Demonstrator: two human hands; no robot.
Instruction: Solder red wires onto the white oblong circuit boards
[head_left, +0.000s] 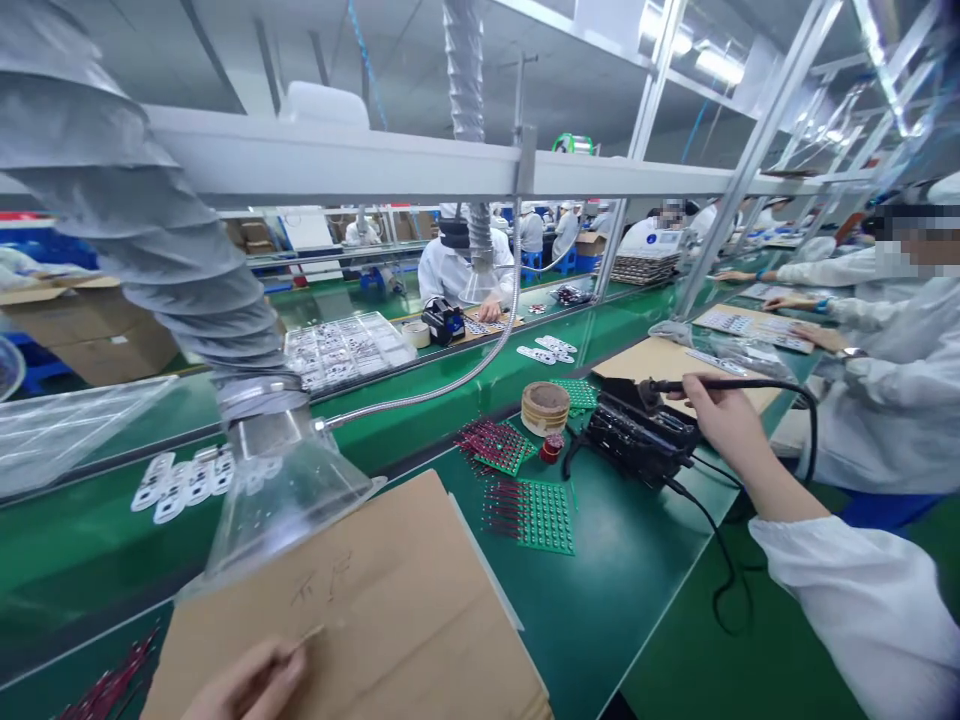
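Matt brown cardboard sheet [390, 610] at six o'clock; glossy clear plastic hood [292, 500] at its ten o'clock; smooth, faintly shiny green table [622, 570]

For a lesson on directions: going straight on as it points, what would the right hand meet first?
Probably the black boxy soldering station, just ahead of the slim black soldering iron the right hand holds; depth unclear.

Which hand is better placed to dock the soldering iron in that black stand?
Right, probably. The right hand grips the soldering iron, its tip at the black stand. The left hand is far off on the cardboard, pinching a thin stick.
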